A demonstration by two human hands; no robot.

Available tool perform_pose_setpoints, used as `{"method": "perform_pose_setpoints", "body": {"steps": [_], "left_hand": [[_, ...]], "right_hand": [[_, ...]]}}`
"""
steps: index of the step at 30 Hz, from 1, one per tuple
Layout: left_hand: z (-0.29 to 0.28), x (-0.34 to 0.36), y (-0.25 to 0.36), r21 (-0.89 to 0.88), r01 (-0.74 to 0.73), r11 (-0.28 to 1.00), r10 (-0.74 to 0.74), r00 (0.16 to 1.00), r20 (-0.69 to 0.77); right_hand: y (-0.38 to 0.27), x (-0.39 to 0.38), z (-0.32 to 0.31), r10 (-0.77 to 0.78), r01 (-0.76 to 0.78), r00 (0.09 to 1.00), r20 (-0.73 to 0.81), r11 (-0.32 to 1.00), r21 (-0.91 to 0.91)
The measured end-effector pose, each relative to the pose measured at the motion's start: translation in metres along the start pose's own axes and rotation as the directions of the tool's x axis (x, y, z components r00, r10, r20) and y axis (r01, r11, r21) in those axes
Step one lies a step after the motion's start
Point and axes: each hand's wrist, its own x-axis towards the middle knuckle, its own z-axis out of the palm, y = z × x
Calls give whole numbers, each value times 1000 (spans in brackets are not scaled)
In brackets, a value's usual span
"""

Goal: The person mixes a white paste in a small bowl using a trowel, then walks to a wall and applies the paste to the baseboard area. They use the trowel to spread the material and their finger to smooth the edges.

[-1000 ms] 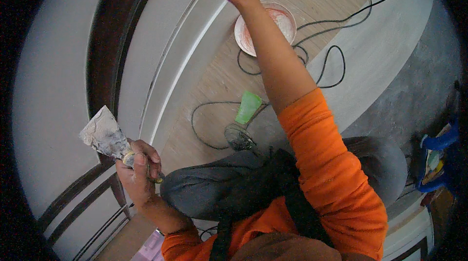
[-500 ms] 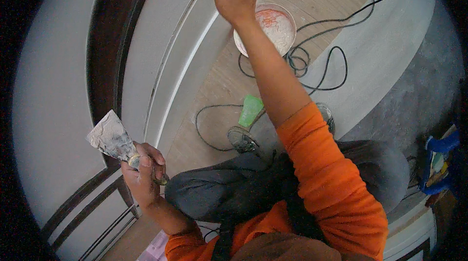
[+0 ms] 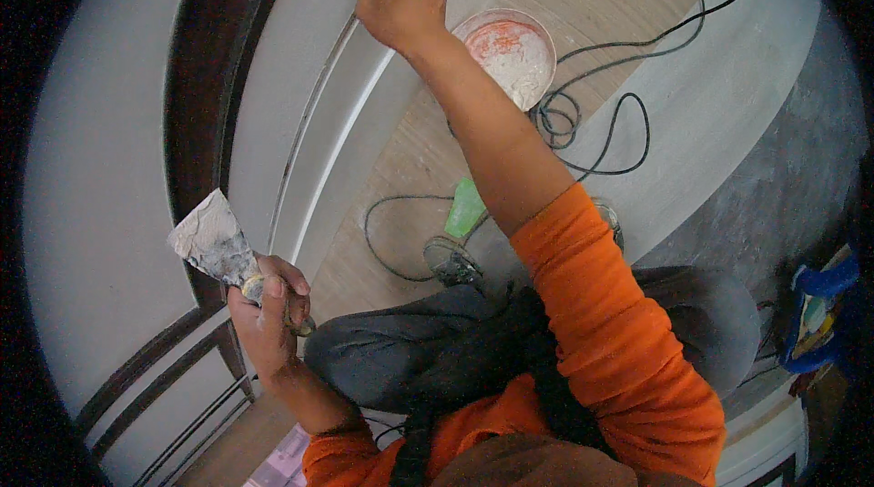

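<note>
My left hand (image 3: 269,309) is wrapped round the handle of a putty knife (image 3: 218,241). The wide blade points up and to the left, coated in whitish putty, with grey smears near the handle. Stretched far forward, my right hand (image 3: 405,3) is at the pale wall moulding (image 3: 350,105). One finger extends past the top edge of the picture, the others are partly hidden, and no tool shows in it. Just right of that wrist stands a round tub (image 3: 512,55) of white putty streaked with orange-red, partly covered by my forearm.
A black cable (image 3: 628,159) loops over the wood-look floor beside the tub. Near my foot lies a green scrap (image 3: 465,208). A blue-handled carrier (image 3: 819,314) with things inside stands at the right. Dark trim (image 3: 196,77) runs along the left wall.
My right hand has shifted left, from near the tub to the wall moulding. My left hand stays almost in place, with the putty knife slightly raised.
</note>
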Motion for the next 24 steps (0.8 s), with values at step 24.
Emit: {"method": "perform_pose_setpoints", "body": {"steps": [24], "left_hand": [[-1, 2, 2, -29, 48, 998, -49, 998, -26]], "right_hand": [[85, 5, -10, -54, 55, 998, -14, 997, 57]]}}
